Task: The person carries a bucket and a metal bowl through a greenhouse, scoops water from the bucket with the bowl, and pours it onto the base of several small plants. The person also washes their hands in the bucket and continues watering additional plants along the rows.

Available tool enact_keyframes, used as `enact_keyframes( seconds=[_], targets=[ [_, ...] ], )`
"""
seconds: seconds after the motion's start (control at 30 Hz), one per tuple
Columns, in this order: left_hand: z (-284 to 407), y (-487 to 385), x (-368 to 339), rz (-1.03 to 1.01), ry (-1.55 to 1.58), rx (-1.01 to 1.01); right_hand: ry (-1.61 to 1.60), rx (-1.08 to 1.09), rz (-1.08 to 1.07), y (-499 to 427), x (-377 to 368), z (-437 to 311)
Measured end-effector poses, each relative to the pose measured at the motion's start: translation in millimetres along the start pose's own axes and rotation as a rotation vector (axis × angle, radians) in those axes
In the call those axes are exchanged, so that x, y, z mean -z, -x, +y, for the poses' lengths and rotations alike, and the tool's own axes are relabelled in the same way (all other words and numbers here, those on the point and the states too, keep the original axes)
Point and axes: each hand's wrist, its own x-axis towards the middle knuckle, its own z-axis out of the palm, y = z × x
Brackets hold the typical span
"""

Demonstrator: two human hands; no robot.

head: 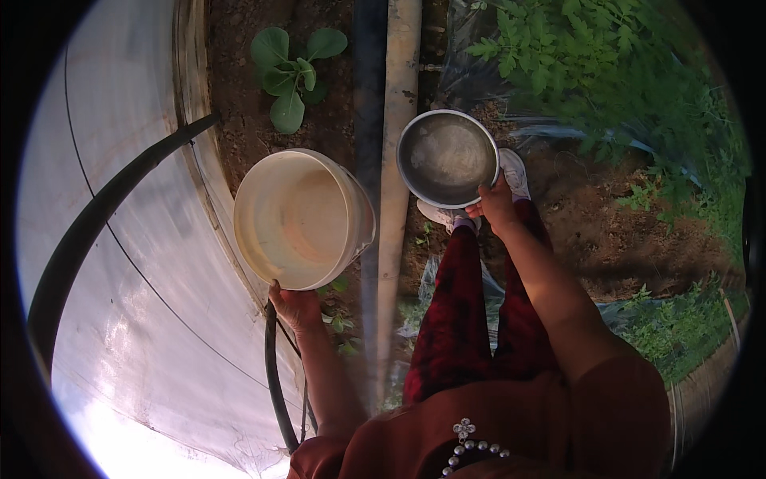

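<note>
My left hand (297, 308) grips the near rim of a whitish plastic bucket (293, 221), its thumb over the edge. The bucket tilts so that I look into its mouth; the inside has brownish stains, and I see no contents that I can make out. A wire handle hangs along its right side. With my right hand (495, 205) I hold a round metal basin (447, 157) by its near right rim. Its bottom looks dull and pale; whether liquid lies in it, I cannot tell. The basin is above my shoes, apart from the bucket.
A pale pipe (400, 72) and a dark pipe (368, 90) run lengthwise between bucket and basin. A leafy seedling (290, 78) grows beyond the bucket. Plastic sheeting (149, 239) on a dark curved pole (108, 209) walls the left. Tomato-like plants (556, 48) stand right, beside bare soil (598, 221).
</note>
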Motion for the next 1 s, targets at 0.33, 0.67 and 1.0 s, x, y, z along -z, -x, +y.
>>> enact_keyframes(
  seconds=[0.33,0.67,1.0],
  targets=[
    [45.3,-61.1,-84.1,-0.094,-0.027,-0.13,-0.035,0.063,-0.002,23.9,-36.4,-3.9],
    [115.0,-156.3,-229.1,-0.154,-0.345,-0.248,-0.048,-0.044,-0.145,-8.7,-52.7,5.2],
    [124.2,-250.9,-344.3,0.194,-0.93,-0.193,-0.024,-0.053,-0.19,-20.4,-47.9,-9.1]
  ],
)
